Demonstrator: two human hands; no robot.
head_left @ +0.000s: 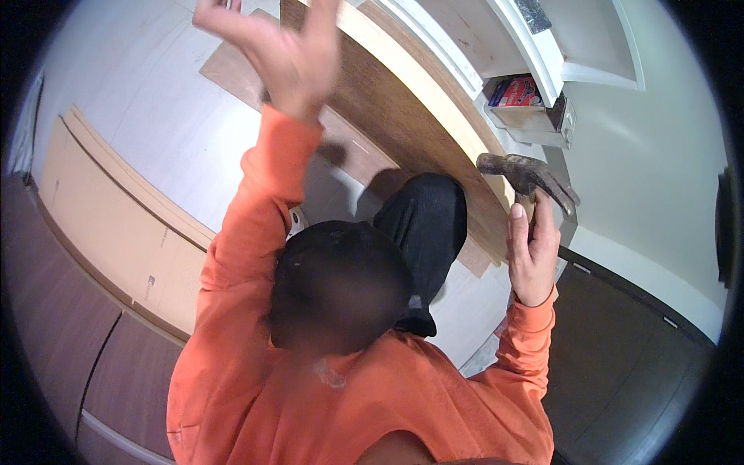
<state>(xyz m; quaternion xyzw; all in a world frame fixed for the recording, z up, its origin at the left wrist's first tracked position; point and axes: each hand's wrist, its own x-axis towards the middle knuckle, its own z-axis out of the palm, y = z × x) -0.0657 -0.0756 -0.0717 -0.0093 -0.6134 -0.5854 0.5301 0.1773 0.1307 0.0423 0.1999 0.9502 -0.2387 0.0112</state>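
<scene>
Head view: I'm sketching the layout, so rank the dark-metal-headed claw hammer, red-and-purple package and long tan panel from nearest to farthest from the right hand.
1. Dark-metal-headed claw hammer: gripped in the right hand.
2. Red-and-purple package: upper right.
3. Long tan panel: far left.

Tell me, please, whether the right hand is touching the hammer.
Touching: the head view shows the right hand gripping the hammer, thumb and a finger on either side of its handle.

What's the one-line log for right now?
right hand: holding hammer | left hand: blurred, partly cut off, contents unclear | brown board: between hands
</scene>
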